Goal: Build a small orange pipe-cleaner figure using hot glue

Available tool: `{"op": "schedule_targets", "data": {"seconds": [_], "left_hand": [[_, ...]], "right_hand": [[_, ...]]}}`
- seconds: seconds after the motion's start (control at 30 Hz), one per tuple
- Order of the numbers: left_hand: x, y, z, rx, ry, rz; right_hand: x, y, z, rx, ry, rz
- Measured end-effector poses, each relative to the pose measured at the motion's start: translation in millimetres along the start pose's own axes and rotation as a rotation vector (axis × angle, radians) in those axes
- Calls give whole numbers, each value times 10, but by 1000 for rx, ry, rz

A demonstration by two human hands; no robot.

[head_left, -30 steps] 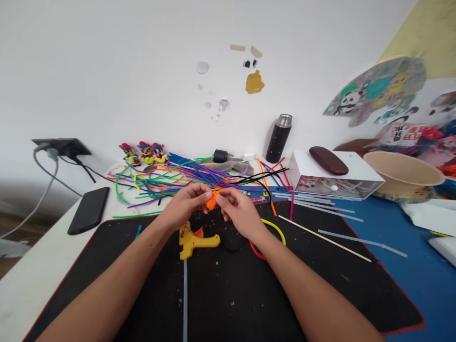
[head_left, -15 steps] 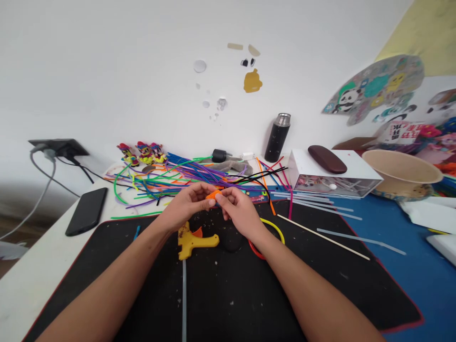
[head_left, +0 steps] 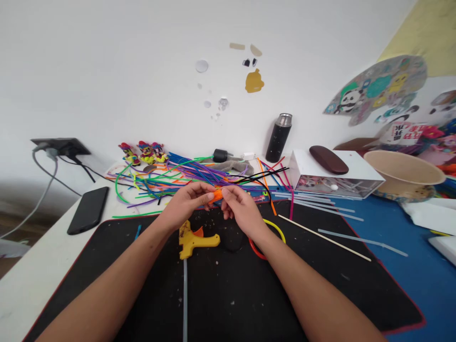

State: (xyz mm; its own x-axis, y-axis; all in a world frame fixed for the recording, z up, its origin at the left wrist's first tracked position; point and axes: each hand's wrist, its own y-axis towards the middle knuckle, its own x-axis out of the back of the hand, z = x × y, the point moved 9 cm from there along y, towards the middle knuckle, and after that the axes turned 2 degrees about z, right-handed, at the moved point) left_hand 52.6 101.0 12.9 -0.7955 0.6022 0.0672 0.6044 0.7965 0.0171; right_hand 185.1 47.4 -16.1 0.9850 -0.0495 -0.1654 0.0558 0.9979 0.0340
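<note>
Over the far part of the black mat, a small orange pipe cleaner piece (head_left: 216, 194), bent or coiled into a compact shape, is pinched between my two hands. My left hand (head_left: 187, 204) grips it from the left with thumb and fingers. From the right, the thumb and fingertips of my right hand (head_left: 239, 206) close on its other edge. Fingers cover part of the piece. Just below my hands lies a yellow glue gun (head_left: 192, 241) with a long translucent glue stick (head_left: 185, 299) in it. A yellow-and-red ring (head_left: 281, 231) sits partly behind my right forearm.
Many coloured pipe cleaners (head_left: 199, 171) are heaped behind my hands. Small figures (head_left: 144, 152), a black flask (head_left: 279, 137) and a white box (head_left: 335, 175) stand along the wall. A phone (head_left: 88, 210) lies left; a wooden stick (head_left: 324, 237) and clear glue sticks (head_left: 363, 242) lie right.
My fingers have shifted a little on the orange piece, and more of its surface shows between them. The view has moved slightly; the items on the table stay put.
</note>
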Motion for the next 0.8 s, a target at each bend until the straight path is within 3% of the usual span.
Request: {"op": "schedule_targets", "data": {"seconds": [0.8], "left_hand": [[-50, 15, 58, 18, 3, 5]], "right_hand": [[3, -3, -24, 22, -103, 5]]}}
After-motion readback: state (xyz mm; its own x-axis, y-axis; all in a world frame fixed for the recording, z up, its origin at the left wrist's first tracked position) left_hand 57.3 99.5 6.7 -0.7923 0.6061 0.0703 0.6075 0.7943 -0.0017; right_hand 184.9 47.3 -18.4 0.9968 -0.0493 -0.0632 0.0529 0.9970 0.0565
